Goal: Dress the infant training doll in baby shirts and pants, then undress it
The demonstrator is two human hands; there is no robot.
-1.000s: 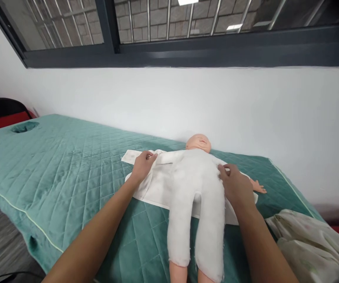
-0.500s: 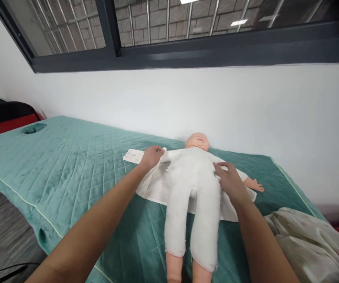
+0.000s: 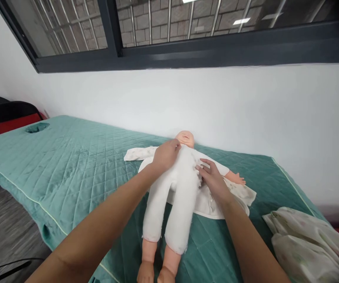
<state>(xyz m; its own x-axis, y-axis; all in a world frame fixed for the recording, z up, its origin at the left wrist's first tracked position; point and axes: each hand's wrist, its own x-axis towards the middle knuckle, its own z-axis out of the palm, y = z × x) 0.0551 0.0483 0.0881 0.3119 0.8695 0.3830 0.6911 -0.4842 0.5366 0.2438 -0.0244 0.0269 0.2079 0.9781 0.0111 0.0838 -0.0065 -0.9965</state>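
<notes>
A baby doll with a white cloth body lies on its back, its head by the wall and its bare feet toward me. Beneath it is spread a small white baby shirt, one sleeve reaching left and another part out to the right. My left hand is closed at the doll's upper chest, just below the chin, its fingertips partly hidden. My right hand touches the doll's side with its fingers apart. The doll's arm on the right sticks out past this hand.
A green quilted cover lies over the bed. A crumpled pale cloth rests at the right edge. Behind the bed stand a white wall and a dark-framed window. A black and red chair is at far left.
The doll has shifted left and turned, its feet swinging left, and more of the shirt shows on its right. My left hand has moved from the shirt's left side onto the doll's chest; my right hand followed left.
</notes>
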